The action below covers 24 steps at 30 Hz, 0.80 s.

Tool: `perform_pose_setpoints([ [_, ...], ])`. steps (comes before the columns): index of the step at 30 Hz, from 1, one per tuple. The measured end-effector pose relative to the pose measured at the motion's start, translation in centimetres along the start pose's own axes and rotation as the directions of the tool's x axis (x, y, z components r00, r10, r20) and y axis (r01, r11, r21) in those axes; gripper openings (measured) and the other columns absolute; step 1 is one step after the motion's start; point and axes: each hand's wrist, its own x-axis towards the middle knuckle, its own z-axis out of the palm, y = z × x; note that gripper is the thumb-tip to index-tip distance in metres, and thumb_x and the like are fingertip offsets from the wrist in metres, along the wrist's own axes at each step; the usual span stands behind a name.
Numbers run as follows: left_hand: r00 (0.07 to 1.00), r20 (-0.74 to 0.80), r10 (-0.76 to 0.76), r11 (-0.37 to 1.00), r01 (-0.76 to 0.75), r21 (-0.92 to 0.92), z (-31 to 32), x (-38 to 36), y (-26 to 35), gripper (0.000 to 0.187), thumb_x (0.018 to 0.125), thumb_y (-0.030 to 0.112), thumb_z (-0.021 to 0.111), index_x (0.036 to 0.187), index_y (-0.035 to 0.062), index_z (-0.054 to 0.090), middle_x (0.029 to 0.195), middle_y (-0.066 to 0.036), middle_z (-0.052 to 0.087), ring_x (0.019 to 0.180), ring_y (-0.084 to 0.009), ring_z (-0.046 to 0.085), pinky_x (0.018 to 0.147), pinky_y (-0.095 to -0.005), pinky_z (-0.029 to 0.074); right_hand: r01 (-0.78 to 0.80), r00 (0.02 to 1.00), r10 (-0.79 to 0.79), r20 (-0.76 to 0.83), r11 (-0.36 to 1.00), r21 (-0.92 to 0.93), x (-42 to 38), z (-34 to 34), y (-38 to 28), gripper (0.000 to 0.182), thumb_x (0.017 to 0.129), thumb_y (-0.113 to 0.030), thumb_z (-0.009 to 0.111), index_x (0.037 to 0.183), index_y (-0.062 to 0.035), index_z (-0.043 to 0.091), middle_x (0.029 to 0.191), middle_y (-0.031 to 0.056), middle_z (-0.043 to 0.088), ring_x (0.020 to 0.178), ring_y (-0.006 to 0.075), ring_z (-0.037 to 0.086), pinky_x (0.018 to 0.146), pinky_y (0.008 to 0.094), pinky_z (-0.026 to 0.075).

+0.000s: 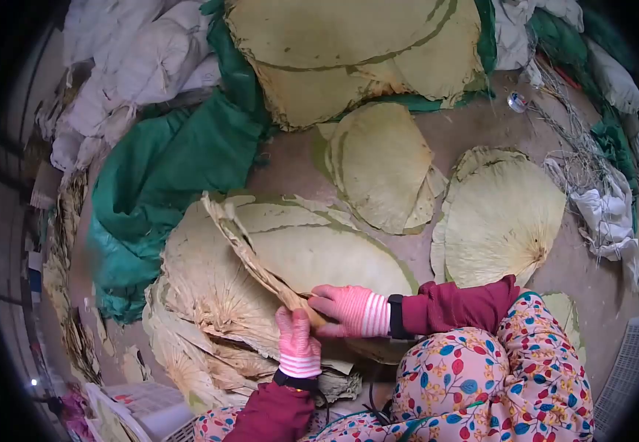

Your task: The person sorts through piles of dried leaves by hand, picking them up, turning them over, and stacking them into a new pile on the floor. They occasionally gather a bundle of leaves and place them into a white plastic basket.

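A folded dried lotus leaf [249, 254], brown and creased into a narrow strip, slants up and to the left from my hands. My left hand [297, 342], in a pink glove with a striped cuff, is closed around its lower end. Beside it, my right hand [345, 306], gloved the same way, grips that end with curled fingers. Under the strip lies a pile of large flat dried lotus leaves [319, 254], pale green and tan. Crumpled brown leaves [224, 313] cover its left side.
Two smaller leaf stacks, one [382, 166] in the middle and one [500, 217] at right, lie on the floor. A big stack [356, 40] rests on green cloth at the back. Green sacking [176, 180], white sacks [142, 55] and plastic baskets [629, 365] stand around the edges.
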Motion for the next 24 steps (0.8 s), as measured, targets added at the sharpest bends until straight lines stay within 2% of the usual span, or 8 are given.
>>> perform_pose_setpoints([
  [4, 0.996, -0.062, 0.069, 0.987, -0.059, 0.146, -1.3, 0.9, -1.7, 0.041, 0.087, 0.023, 0.058, 0.117, 0.0073, 0.035, 0.109, -0.006, 0.048, 0.095, -0.0144, 0.049, 0.083, -0.0288, 0.043, 0.201, 0.963, -0.135, -0.231, 0.934, 0.294, 0.1, 2.1, 2.9, 0.026, 0.087, -0.025, 0.048, 0.099, -0.0031, 0.056, 0.097, 0.0169, 0.055, 0.085, 0.035, 0.056, 0.075, 0.039, 0.047],
  [7, 0.98, -0.158, 0.12, 0.968, -0.08, 0.239, -1.3, 0.9, -1.9, 0.045, 0.08, 0.005, 0.058, 0.119, 0.0056, 0.035, 0.108, -0.007, 0.048, 0.094, -0.0171, 0.049, 0.085, -0.0305, 0.042, -0.024, 0.975, 0.099, -0.197, 0.936, 0.352, -0.8, 2.3, 4.7, 0.023, 0.085, -0.019, 0.051, 0.1, -0.0013, 0.056, 0.093, 0.0176, 0.057, 0.088, 0.0333, 0.055, 0.079, 0.0363, 0.045],
  [10, 0.946, -0.259, 0.193, 0.954, -0.119, 0.275, -2.8, 1.5, -2.2, 0.059, 0.071, -0.005, 0.052, 0.126, 0.0031, 0.03, 0.113, -0.01, 0.047, 0.096, -0.0215, 0.049, 0.089, -0.0328, 0.04, -0.157, 0.784, 0.268, -0.561, 0.958, 0.238, -1.5, -0.2, 8.8, 0.022, 0.084, -0.014, 0.049, 0.099, -0.0003, 0.057, 0.093, 0.017, 0.059, 0.085, 0.0345, 0.056, 0.077, 0.0376, 0.047],
  [12, 0.951, -0.232, 0.206, 0.944, -0.13, 0.304, -3.8, 1.7, -1.4, 0.06, 0.072, -0.004, 0.052, 0.126, -0.0013, 0.028, 0.118, -0.012, 0.045, 0.102, -0.0214, 0.046, 0.092, -0.031, 0.037, -0.376, 0.698, -0.15, -0.7, 0.755, -0.537, -4.0, -5.0, 12.0, 0.015, 0.082, -0.013, 0.05, 0.089, -0.0029, 0.057, 0.082, 0.0168, 0.057, 0.078, 0.0341, 0.056, 0.069, 0.041, 0.047],
  [15, 0.934, -0.289, 0.21, 0.944, -0.117, 0.31, -3.9, 1.3, -0.3, 0.056, 0.071, -0.002, 0.052, 0.123, -0.0038, 0.032, 0.117, -0.013, 0.047, 0.102, -0.0223, 0.047, 0.093, -0.0301, 0.036, -0.401, 0.338, 0.473, -0.814, 0.854, 0.33, -11.0, -10.6, 14.9, 0.038, 0.089, -0.036, 0.049, 0.098, 0.0, 0.058, 0.083, 0.0166, 0.059, 0.073, 0.0284, 0.055, 0.068, 0.036, 0.044],
  [16, 0.937, -0.281, 0.207, 0.943, -0.115, 0.311, -4.4, 1.4, -0.3, 0.056, 0.071, -0.003, 0.051, 0.124, -0.004, 0.032, 0.117, -0.013, 0.047, 0.101, -0.0224, 0.047, 0.092, -0.0302, 0.036, -0.5, 0.27, 0.431, -0.861, 0.827, 0.257, -14.0, -11.8, 15.0, 0.039, 0.088, -0.036, 0.048, 0.095, 0.001, 0.058, 0.082, 0.0172, 0.059, 0.074, 0.0289, 0.055, 0.069, 0.0358, 0.043],
  [20, 0.931, -0.296, 0.212, 0.948, -0.123, 0.292, -4.9, 1.4, 0.3, 0.055, 0.07, -0.005, 0.049, 0.122, -0.0036, 0.033, 0.116, -0.013, 0.047, 0.099, -0.0222, 0.049, 0.091, -0.0303, 0.038, -0.722, -0.111, 0.459, -0.882, 0.572, 0.388, -24.4, -14.7, 13.6, 0.035, 0.086, -0.03, 0.049, 0.09, 0.0039, 0.057, 0.089, 0.0199, 0.059, 0.082, 0.0324, 0.054, 0.077, 0.0375, 0.042],
  [24, 0.945, -0.226, 0.236, 0.905, -0.129, 0.405, -7.2, 2.1, -0.6, 0.05, 0.072, -0.003, 0.05, 0.12, -0.0032, 0.036, 0.111, -0.012, 0.05, 0.096, -0.0211, 0.05, 0.088, -0.0299, 0.039, -0.998, -0.03, 0.187, -0.982, -0.059, 0.019, -32.0, -11.2, 16.2, 0.032, 0.08, -0.026, 0.053, 0.1, -0.0015, 0.059, 0.111, 0.0211, 0.053, 0.106, 0.0348, 0.048, 0.09, 0.0381, 0.037],
])
